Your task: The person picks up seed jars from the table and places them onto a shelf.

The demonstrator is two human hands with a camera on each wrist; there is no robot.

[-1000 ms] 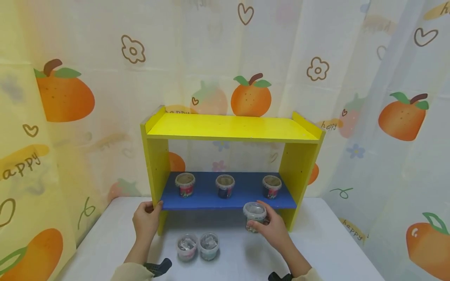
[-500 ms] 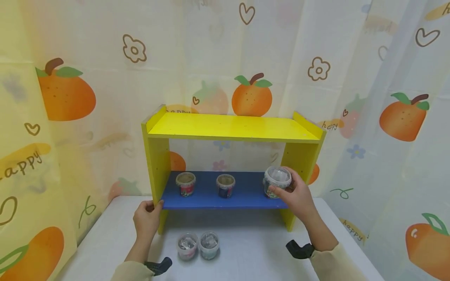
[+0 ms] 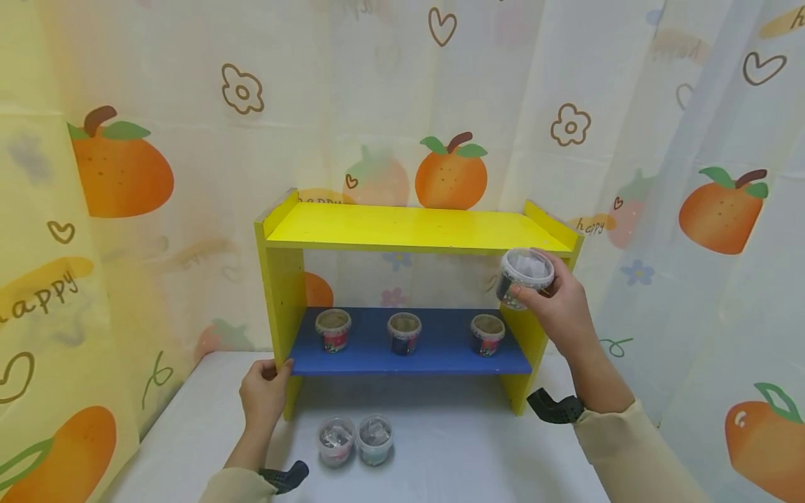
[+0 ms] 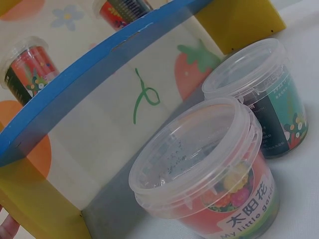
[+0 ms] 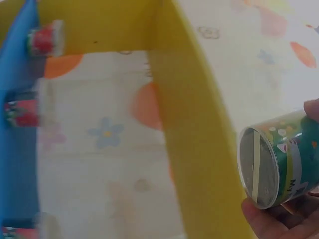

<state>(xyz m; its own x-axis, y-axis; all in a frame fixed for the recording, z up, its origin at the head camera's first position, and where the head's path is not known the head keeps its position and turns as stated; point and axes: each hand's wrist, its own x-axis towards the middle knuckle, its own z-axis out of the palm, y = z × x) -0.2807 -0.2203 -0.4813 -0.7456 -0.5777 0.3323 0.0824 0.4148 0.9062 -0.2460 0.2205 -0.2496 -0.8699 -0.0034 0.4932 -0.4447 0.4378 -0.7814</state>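
Note:
My right hand [image 3: 562,311] holds a clear plastic cup [image 3: 517,288] by its side, in front of the upper right of a yellow and blue shelf [image 3: 402,226]. In the right wrist view that cup [image 5: 293,167] is tipped base-on to the camera and shows a green label. My left hand [image 3: 263,397] grips the shelf's left side at the blue board. On the blue board stand three similar cups with dark contents, a left one [image 3: 335,340], a middle one [image 3: 404,342] and a right one [image 3: 487,344].
Two more lidded-looking clear cups stand close together on the white table [image 3: 453,454], one with a red label [image 4: 244,204] and one with a green label [image 4: 291,112]. A fruit-patterned curtain [image 3: 352,98] hangs behind the shelf.
My right hand has carried the cup from below the blue board, up past the right cup, to the height of the yellow board. The left hand stays at the shelf's side.

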